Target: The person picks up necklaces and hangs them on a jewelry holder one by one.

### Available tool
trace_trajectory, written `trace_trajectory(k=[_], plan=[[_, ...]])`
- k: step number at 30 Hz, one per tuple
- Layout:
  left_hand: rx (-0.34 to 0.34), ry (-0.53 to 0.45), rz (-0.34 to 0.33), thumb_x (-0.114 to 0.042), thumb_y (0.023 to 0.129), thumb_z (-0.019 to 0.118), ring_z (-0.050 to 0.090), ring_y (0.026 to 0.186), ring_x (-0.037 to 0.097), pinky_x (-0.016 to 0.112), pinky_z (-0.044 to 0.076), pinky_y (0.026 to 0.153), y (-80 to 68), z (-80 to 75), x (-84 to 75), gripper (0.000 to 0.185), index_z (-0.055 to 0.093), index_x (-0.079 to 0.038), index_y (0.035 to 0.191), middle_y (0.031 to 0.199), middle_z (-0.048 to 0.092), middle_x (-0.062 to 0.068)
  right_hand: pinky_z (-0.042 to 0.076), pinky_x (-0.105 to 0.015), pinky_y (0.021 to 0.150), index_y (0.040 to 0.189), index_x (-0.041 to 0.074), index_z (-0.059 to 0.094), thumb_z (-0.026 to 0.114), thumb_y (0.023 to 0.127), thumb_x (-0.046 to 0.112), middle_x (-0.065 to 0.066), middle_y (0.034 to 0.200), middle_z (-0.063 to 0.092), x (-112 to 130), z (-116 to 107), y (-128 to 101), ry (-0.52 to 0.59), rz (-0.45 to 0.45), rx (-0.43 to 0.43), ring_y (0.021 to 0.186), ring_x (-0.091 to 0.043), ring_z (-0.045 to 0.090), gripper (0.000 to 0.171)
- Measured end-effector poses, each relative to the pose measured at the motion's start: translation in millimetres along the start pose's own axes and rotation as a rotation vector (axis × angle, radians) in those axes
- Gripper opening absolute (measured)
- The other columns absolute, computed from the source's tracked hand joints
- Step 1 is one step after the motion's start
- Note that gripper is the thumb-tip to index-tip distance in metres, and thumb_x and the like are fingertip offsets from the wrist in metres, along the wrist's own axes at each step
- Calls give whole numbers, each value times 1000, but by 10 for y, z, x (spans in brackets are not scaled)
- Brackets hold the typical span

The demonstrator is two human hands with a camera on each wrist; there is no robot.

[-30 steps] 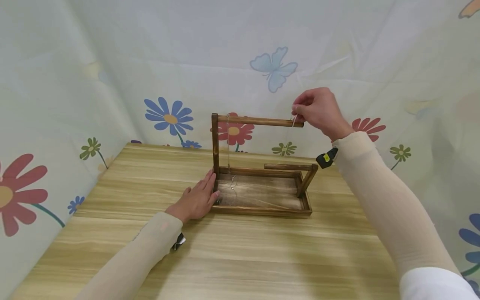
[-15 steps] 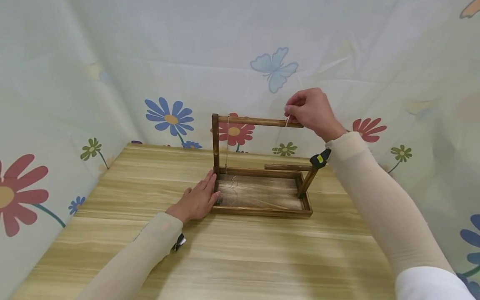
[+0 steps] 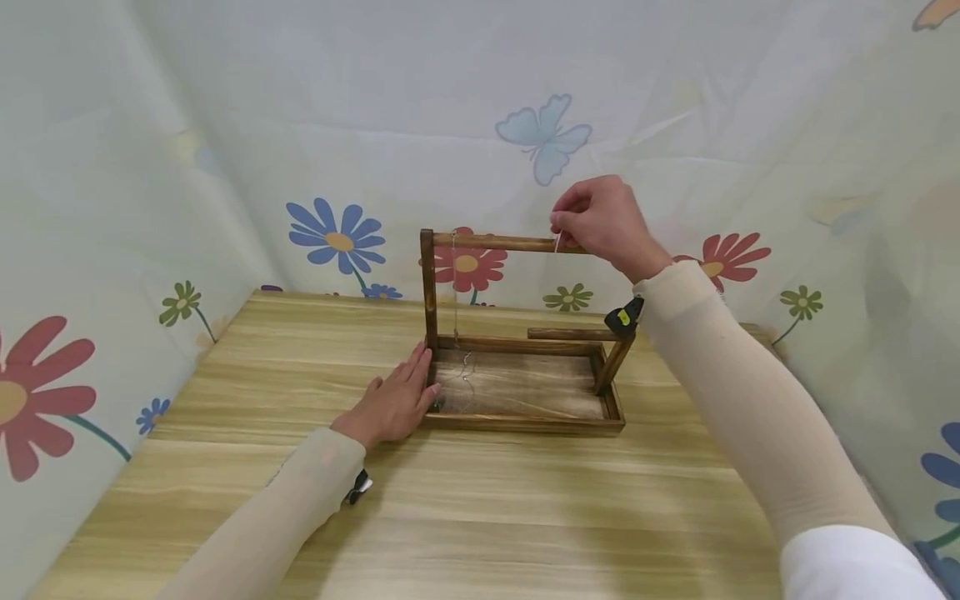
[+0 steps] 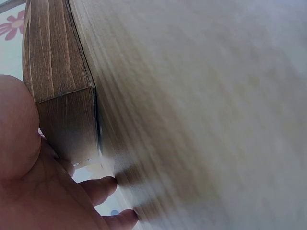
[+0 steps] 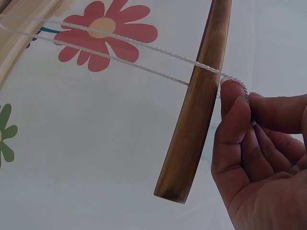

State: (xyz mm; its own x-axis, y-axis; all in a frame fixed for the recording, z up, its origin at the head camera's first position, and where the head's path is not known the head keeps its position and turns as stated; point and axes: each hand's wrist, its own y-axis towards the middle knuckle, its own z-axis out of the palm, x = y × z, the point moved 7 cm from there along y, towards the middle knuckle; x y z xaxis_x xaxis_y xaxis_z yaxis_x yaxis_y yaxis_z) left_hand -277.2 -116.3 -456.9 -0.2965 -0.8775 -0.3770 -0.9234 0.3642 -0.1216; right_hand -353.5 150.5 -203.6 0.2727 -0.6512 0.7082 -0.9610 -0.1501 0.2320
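While the head view shows the right hand [image 3: 603, 223] pinching a thin silver chain [image 3: 556, 243] draped over the top rod [image 3: 502, 242] of the wooden stand [image 3: 525, 367], the left hand [image 3: 390, 402] lies flat, fingers straight, against the stand's base. A hard tug could, I judge, tip the stand if that brace slackens. The chain is nearly invisible below the rod; a second strand [image 3: 455, 292] hangs near the post.

From the left wrist, only the base's corner [image 4: 62, 86], the palm [image 4: 33, 187] and a blurred table [image 4: 216, 120] show; the fingers are cut off.

From the right wrist, thumb and forefinger [image 5: 235, 115] clamp the chain [image 5: 144, 52] just past the rod [image 5: 199, 100]. It lies near the free end and could slide off; its clasp is hidden.
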Motion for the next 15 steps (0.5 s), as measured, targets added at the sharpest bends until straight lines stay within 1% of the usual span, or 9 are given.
trace_trajectory(k=[4,11,15], plan=[[-2,-1,-3,-44,114,32,23,160,43,77,21,120,-7,-1,10,71,3,-8,169,178,-4,9,59,-22,67,104,0,77,69,100,13,-21,101,78,35,58,19,0,-7,4,70,-14,71,16],[-3,0,-8,-44,114,32,22,161,42,76,21,120,-8,-1,16,72,3,-8,169,178,-4,9,60,-23,67,105,0,77,69,100,12,-20,100,78,86,134,38,13,-12,19,70,-14,72,15],[-4,0,-10,-44,114,32,22,161,42,76,21,121,-5,-2,17,72,3,-8,169,178,-4,9,60,-23,67,105,0,77,69,100,12,-22,102,77,110,161,51,9,-19,22,68,-13,72,15]])
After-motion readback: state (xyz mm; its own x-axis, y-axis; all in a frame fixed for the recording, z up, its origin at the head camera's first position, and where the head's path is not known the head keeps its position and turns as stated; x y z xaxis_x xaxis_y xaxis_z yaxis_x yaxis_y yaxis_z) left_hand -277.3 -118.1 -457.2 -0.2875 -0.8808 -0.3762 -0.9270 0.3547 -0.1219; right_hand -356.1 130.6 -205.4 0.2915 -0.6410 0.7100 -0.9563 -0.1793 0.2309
